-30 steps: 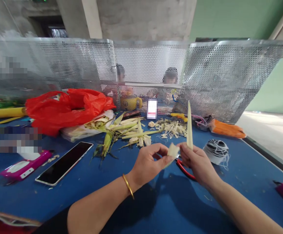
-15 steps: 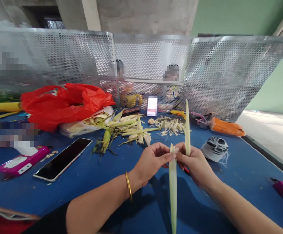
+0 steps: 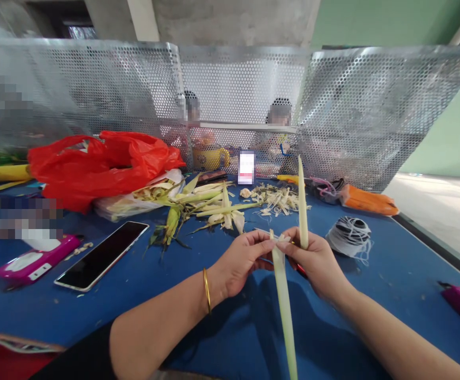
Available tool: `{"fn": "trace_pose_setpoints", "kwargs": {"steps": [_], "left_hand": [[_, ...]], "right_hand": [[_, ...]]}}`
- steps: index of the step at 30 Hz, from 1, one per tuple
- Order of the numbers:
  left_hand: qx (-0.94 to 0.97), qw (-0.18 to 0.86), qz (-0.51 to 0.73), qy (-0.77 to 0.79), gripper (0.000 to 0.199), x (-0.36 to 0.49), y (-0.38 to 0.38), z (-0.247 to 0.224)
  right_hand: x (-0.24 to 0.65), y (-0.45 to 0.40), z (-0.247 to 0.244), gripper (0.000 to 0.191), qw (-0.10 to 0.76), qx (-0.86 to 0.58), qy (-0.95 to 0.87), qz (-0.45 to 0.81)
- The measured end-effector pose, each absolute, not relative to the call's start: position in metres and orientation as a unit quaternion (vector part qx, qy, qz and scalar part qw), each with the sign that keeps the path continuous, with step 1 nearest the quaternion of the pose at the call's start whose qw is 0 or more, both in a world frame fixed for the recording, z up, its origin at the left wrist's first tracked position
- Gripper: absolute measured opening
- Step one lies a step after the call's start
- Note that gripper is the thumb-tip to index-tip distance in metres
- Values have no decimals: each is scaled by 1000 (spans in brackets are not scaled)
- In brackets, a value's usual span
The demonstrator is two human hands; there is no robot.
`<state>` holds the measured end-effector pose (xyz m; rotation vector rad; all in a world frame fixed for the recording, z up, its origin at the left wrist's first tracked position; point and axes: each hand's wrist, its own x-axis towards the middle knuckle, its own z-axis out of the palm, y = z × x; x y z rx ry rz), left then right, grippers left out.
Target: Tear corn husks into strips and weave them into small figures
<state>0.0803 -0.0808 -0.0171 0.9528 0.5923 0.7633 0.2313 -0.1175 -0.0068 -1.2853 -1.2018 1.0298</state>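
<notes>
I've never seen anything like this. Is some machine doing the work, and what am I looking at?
No machine here: these are a person's own bare left hand and right hand. The view comes from a camera worn on that person's head, looking forward and down.

The left hand pinches the top of a long pale strip, which slants down toward the camera. Close beside it, the right hand holds an upright strip.

On the blue table are a dark phone, a red plastic bag, loose leafy strips, small pale scraps and white cord. Behind stands a metal screen full of holes.
</notes>
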Motion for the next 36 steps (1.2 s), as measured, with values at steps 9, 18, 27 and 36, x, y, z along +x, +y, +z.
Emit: {"fn": "trace_pose_setpoints", "kwargs": {"steps": [9, 18, 27, 36], "left_hand": [[406, 783, 369, 295, 25, 80, -74, -18], [418, 772, 365, 310, 25, 79, -74, -19], [413, 766, 376, 318, 24, 79, -69, -25], [418, 765, 367, 325, 24, 81, -75, -21]], "right_hand": [[236, -118, -5, 32, 552, -519, -494, 427], [234, -116, -8, 30, 479, -491, -493, 535], [232, -117, -8, 24, 457, -501, -511, 529], [231, -114, -12, 29, 483, -536, -505, 474]]}}
